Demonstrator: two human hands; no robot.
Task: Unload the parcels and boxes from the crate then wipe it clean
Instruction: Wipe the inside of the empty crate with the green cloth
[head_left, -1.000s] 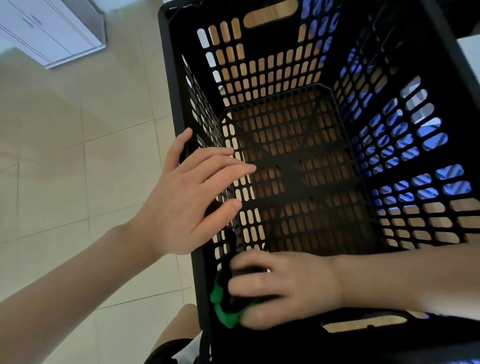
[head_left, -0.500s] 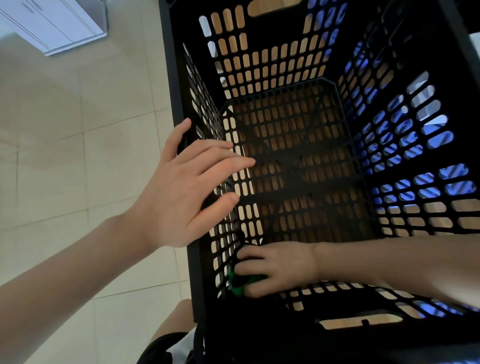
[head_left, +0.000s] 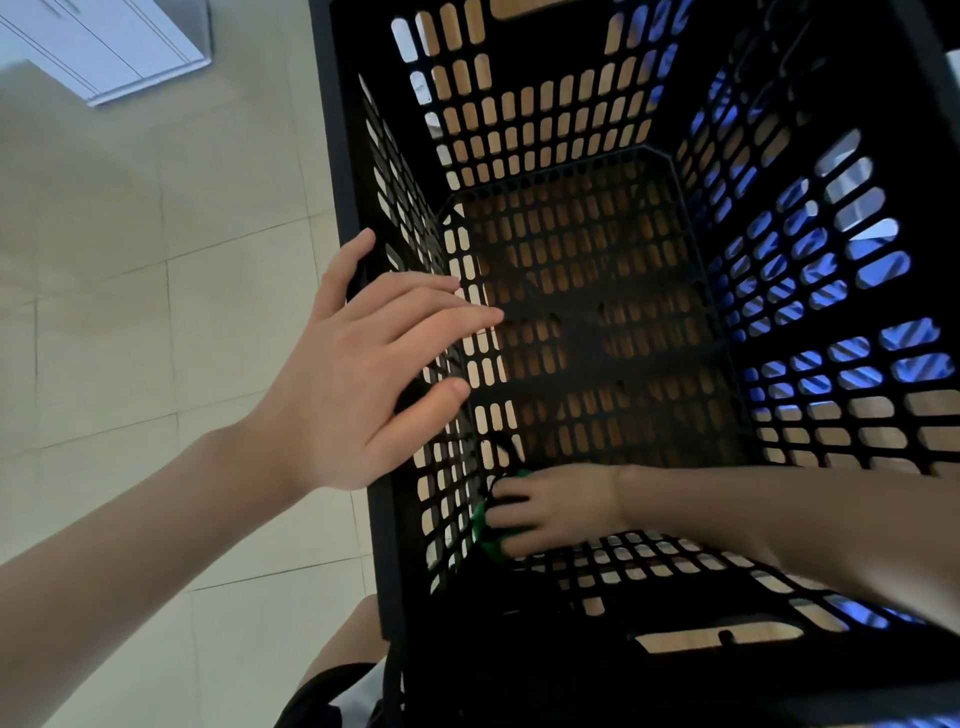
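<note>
Head view: black slotted crate (head_left: 644, 93) on tiled floor (head_left: 156, 312), no parcels inside; left hand (head_left: 363, 374) flat on left rim, fingers straight; right hand (head_left: 550, 509) deep at near-left bottom corner, fingers curled round green cloth (head_left: 485, 540) against wall

left hand (head_left: 353, 384), right hand (head_left: 561, 506), forearms (head_left: 130, 545) bare; black shorts (head_left: 317, 701), white trim (head_left: 358, 696).
</note>
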